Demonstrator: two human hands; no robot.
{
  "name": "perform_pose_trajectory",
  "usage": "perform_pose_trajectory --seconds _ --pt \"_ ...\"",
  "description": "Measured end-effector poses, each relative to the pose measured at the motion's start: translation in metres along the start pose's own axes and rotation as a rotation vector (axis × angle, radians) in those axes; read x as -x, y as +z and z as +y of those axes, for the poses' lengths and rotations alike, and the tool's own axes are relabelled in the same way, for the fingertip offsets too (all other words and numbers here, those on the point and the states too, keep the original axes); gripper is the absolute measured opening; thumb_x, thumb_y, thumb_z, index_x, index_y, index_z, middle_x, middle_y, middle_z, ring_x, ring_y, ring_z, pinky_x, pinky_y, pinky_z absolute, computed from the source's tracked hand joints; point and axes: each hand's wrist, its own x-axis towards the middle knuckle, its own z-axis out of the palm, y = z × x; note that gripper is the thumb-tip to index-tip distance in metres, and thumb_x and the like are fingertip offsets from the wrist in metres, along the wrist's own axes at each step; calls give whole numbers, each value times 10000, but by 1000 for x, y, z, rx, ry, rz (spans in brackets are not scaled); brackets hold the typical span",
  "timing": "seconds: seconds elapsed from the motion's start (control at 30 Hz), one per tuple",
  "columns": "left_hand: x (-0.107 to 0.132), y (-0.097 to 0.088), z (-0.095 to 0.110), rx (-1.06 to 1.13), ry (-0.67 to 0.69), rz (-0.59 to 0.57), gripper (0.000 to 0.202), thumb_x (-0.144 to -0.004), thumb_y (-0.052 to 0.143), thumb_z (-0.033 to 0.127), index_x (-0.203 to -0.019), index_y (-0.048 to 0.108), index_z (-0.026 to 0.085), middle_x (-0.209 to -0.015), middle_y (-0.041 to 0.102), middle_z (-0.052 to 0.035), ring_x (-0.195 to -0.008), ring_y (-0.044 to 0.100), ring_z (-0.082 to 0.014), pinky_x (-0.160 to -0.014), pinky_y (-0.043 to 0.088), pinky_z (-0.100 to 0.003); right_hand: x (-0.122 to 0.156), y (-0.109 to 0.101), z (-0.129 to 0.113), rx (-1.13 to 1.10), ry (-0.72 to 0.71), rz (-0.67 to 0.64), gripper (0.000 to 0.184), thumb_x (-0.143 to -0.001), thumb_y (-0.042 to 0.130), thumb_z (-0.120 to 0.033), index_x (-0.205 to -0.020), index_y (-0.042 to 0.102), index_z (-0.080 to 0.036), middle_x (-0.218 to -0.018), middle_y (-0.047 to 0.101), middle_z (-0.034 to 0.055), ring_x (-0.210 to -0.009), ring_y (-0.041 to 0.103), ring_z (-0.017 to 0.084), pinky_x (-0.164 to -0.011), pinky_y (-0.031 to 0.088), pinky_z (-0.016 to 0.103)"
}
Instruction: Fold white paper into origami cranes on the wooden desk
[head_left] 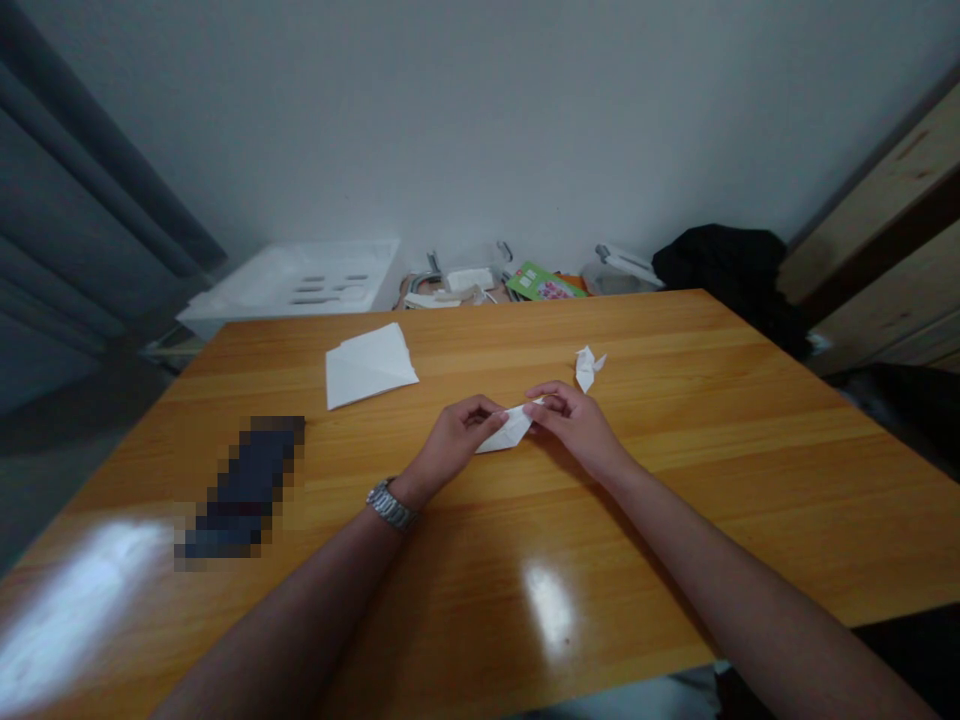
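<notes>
A small piece of folded white paper [513, 430] is held between my two hands, over the middle of the wooden table [675, 420]. My left hand [456, 437], with a metal watch [391, 504] on its wrist, pinches the paper's left part between thumb and fingers. At the paper's right end, the thumb and fingers of my right hand [576, 425] are closed on it. My fingers hide part of its edges. Just beyond my right hand lies a small folded paper figure [588, 368], with pointed tips.
White paper sheets [370, 366] lie stacked at the back left of the table. A dark, pixelated object [246, 490] is at the left. Behind the table are a white tray [330, 280], a green booklet [541, 282] and black cloth [720, 262].
</notes>
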Motion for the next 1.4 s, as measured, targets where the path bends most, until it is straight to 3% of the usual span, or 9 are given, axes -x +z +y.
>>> perform_pose_trajectory --seconds 0.23,0.57,0.87,1.07,1.4 --pt "-1 0 0 33 -49 44 329 -845 723 474 -893 741 150 -875 750 -54 -772 666 -176 -710 526 -271 -1 -1 -3 -44 -1 42 331 -663 864 -488 -787 699 -229 -775 705 19 -705 652 195 -718 589 370" --pt "-2 0 4 22 -69 119 313 -821 745 461 -821 750 148 -806 741 -38 -710 638 -156 -663 499 -251 -3 -2 0 -55 22 37 355 -657 862 -512 -778 689 -226 -761 702 22 -687 654 199 -707 596 385" --pt "-2 -1 4 -86 -22 89 307 -858 692 452 -833 715 147 -757 703 -27 -675 611 -147 -625 472 -241 -3 -5 -1 25 4 -31 320 -728 817 -490 -783 696 -199 -732 702 15 -648 644 167 -651 564 330" --pt "0 0 7 -146 11 -40 312 -888 662 453 -886 718 146 -835 714 -42 -731 622 -157 -655 472 -244 -1 -5 0 153 -74 -113 262 -820 747 -454 -828 695 -197 -765 702 14 -688 644 165 -674 533 308" --pt "0 -1 4 -156 29 -79 275 -893 655 407 -875 686 134 -818 687 -33 -740 607 -144 -668 460 -229 0 -5 4 228 -60 -184 295 -834 734 -464 -871 705 -172 -808 715 39 -724 635 166 -686 493 285"
